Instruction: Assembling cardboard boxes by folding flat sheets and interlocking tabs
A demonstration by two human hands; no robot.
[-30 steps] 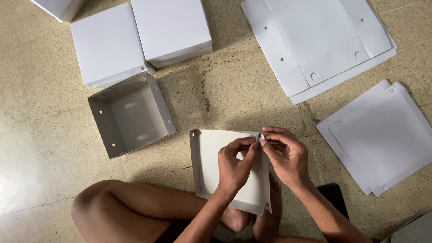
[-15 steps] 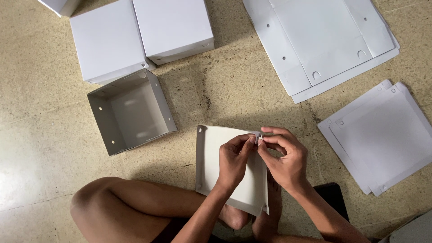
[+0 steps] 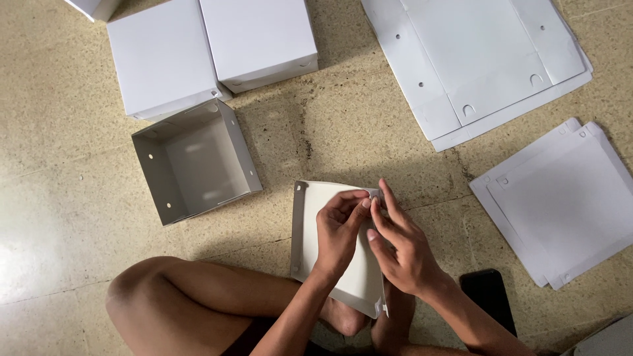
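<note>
Head view: an open box [image 3: 194, 165] sits on the floor [image 3: 59, 217] at left, well apart from the hands. The half-folded tray [image 3: 316, 224] lies before the knees, under both hands. The left hand [image 3: 337, 234] pinches its top right corner, fingers closed on the flap. The right hand [image 3: 402, 247] pinches the same corner. Flat sheets [image 3: 567, 198] lie at right.

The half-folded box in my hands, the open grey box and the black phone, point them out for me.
Half-folded box [image 3: 315, 224], head view, on its bare inner panel.
Open grey box [image 3: 198, 161], head view, on its inside floor.
Black phone [image 3: 489, 296], head view, on its dark face.
</note>
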